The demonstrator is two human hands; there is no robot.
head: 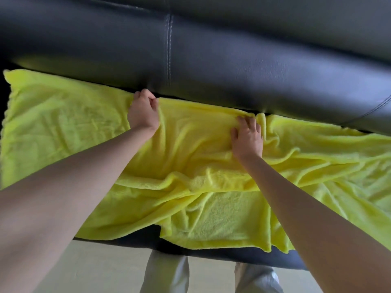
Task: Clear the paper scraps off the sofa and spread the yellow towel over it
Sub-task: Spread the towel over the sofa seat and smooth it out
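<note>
Yellow towel (222, 166) lies across the seat of the black sofa (232, 66), rumpled in the middle, near edge hanging over the seat front. Left hand (143, 112) curls round the towel's far edge at the backrest crease, gripping it. Right hand (247, 136) pinches a bunched fold of the same edge, just right of centre. Both arms reach forward. Pale trouser legs (167, 273) below.
</note>
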